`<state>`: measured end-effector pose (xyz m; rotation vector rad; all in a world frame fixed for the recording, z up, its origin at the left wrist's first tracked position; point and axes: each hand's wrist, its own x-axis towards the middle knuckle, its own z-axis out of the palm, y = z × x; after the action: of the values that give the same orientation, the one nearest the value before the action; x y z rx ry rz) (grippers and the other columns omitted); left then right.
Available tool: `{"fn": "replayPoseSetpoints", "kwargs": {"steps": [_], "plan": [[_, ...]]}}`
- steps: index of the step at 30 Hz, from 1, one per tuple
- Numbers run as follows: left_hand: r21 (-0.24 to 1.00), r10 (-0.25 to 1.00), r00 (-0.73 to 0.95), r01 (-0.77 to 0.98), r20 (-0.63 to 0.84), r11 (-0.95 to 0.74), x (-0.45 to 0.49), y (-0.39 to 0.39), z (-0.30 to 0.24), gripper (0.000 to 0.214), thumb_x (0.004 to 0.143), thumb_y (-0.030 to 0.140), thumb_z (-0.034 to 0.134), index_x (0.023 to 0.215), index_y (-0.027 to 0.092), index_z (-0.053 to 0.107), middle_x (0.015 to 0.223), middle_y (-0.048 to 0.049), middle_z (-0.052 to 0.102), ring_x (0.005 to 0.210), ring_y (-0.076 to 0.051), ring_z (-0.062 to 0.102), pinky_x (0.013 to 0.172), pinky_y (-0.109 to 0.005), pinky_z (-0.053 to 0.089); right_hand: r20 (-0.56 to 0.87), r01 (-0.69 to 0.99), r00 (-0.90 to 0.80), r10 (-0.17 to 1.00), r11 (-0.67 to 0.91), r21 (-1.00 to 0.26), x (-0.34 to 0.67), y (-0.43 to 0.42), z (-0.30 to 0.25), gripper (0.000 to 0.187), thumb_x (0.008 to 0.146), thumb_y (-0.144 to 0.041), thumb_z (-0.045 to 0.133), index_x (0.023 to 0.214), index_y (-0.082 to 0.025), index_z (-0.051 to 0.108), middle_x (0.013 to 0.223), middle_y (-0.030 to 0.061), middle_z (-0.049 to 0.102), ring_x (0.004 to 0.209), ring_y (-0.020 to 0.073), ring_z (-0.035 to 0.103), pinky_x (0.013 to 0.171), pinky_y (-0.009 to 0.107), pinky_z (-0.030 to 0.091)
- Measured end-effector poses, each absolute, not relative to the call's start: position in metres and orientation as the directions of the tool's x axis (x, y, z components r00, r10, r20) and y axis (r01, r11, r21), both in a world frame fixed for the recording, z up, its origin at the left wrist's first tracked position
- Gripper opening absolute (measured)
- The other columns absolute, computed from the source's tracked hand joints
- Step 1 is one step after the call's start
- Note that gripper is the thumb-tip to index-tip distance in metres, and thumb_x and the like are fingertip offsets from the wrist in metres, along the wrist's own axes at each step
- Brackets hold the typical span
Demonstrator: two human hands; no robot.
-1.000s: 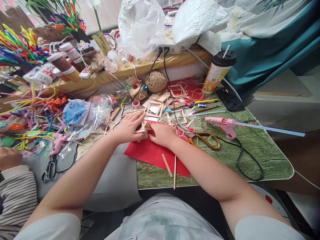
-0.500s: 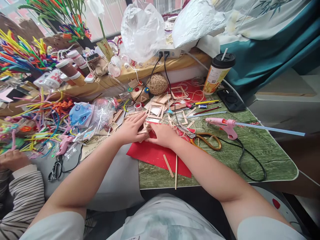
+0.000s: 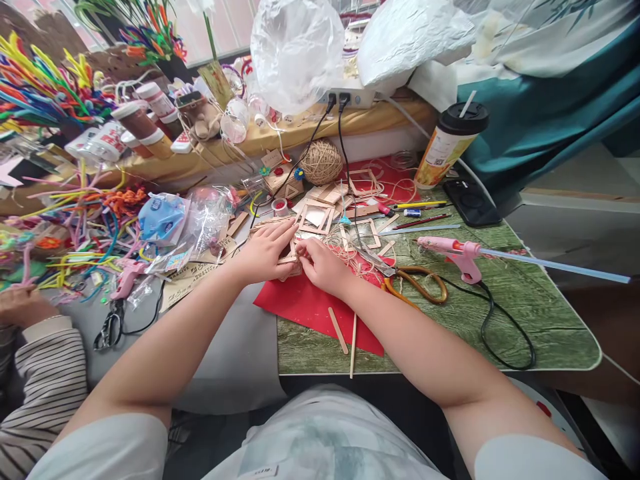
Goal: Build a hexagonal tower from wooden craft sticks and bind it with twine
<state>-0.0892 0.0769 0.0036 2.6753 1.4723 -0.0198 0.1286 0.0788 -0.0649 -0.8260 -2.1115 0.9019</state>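
My left hand (image 3: 267,253) lies over a small wooden craft-stick box (image 3: 289,251), fingers across its top and thumb along its near side, holding it on the table. Most of the box is hidden beneath that hand. At its right side, my right hand (image 3: 323,268) has its fingertips pinched together close to the box's edge; whatever is between them is too small to make out. Under both hands spreads a red sheet (image 3: 300,305), with a loose craft stick (image 3: 338,331) and a thin wooden rod (image 3: 353,347) at its near edge.
Orange-handled scissors (image 3: 420,283) and a pink glue gun (image 3: 465,257) lie to the right. Behind are square stick frames (image 3: 316,230), a twine ball (image 3: 321,162) and a lidded cup (image 3: 445,150). Pipe cleaners (image 3: 107,220) crowd the left, near another person's hand (image 3: 25,307).
My right hand's fingers have drawn from a looser, spread pose into a pinch at the box's right side. My left hand stays over the box. The view has shifted slightly.
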Motion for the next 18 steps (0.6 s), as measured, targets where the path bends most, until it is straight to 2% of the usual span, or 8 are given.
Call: {"fn": "replayPoseSetpoints", "kwargs": {"steps": [3, 6, 9, 14, 18], "plan": [[0.082, 0.841, 0.538, 0.842, -0.050, -0.534, -0.0894, 0.0767, 0.0039, 0.093, 0.096, 0.058, 0.056, 0.173, 0.018, 0.023, 0.180, -0.0130, 0.022, 0.166, -0.034, 0.024, 0.135, -0.051, 0.020, 0.270, 0.350, -0.606, 0.749, 0.555, -0.754, 0.1305, 0.0777, -0.0652, 0.028, 0.107, -0.025, 0.037, 0.124, -0.020, 0.058, 0.119, 0.0117, 0.070, 0.108, 0.0253, 0.067, 0.097, 0.037, 0.053], [0.094, 0.842, 0.537, 0.842, -0.045, -0.531, -0.0897, 0.0769, 0.0033, 0.092, 0.096, 0.058, 0.056, 0.173, 0.019, 0.023, 0.180, -0.0123, 0.023, 0.166, -0.035, 0.025, 0.135, -0.051, 0.021, 0.223, 0.442, -0.614, 0.757, 0.563, -0.698, 0.1328, 0.0732, -0.0629, 0.040, 0.111, -0.029, 0.033, 0.144, -0.021, 0.053, 0.127, 0.0110, 0.073, 0.112, 0.0266, 0.069, 0.096, 0.037, 0.052], [0.102, 0.844, 0.535, 0.842, -0.042, -0.529, -0.0904, 0.0770, 0.0021, 0.093, 0.095, 0.058, 0.056, 0.173, 0.020, 0.023, 0.180, -0.0116, 0.023, 0.166, -0.035, 0.026, 0.135, -0.052, 0.020, 0.218, 0.469, -0.652, 0.726, 0.612, -0.637, 0.1330, 0.0701, -0.0625, 0.051, 0.109, -0.024, 0.034, 0.159, -0.027, 0.045, 0.138, 0.0088, 0.070, 0.115, 0.0256, 0.069, 0.096, 0.035, 0.053], [0.129, 0.832, 0.555, 0.825, -0.002, -0.550, -0.0930, 0.0772, 0.0016, 0.103, 0.092, 0.058, 0.062, 0.174, 0.015, 0.018, 0.180, -0.0148, 0.023, 0.166, -0.034, 0.025, 0.137, -0.048, 0.019, 0.196, 0.450, -0.681, 0.705, 0.615, -0.647, 0.1298, 0.0713, -0.0667, 0.058, 0.107, -0.019, 0.037, 0.164, -0.029, 0.043, 0.148, 0.0074, 0.065, 0.123, 0.0241, 0.067, 0.099, 0.034, 0.055], [0.181, 0.834, 0.551, 0.820, 0.006, -0.543, -0.0961, 0.0785, 0.0016, 0.109, 0.089, 0.063, 0.066, 0.174, 0.016, 0.016, 0.180, -0.0152, 0.023, 0.166, -0.036, 0.026, 0.136, -0.050, 0.022, 0.165, 0.454, -0.702, 0.692, 0.614, -0.646, 0.1286, 0.0738, -0.0687, 0.060, 0.106, -0.018, 0.037, 0.165, -0.031, 0.041, 0.141, 0.0066, 0.068, 0.121, 0.0229, 0.068, 0.101, 0.034, 0.055]]}}
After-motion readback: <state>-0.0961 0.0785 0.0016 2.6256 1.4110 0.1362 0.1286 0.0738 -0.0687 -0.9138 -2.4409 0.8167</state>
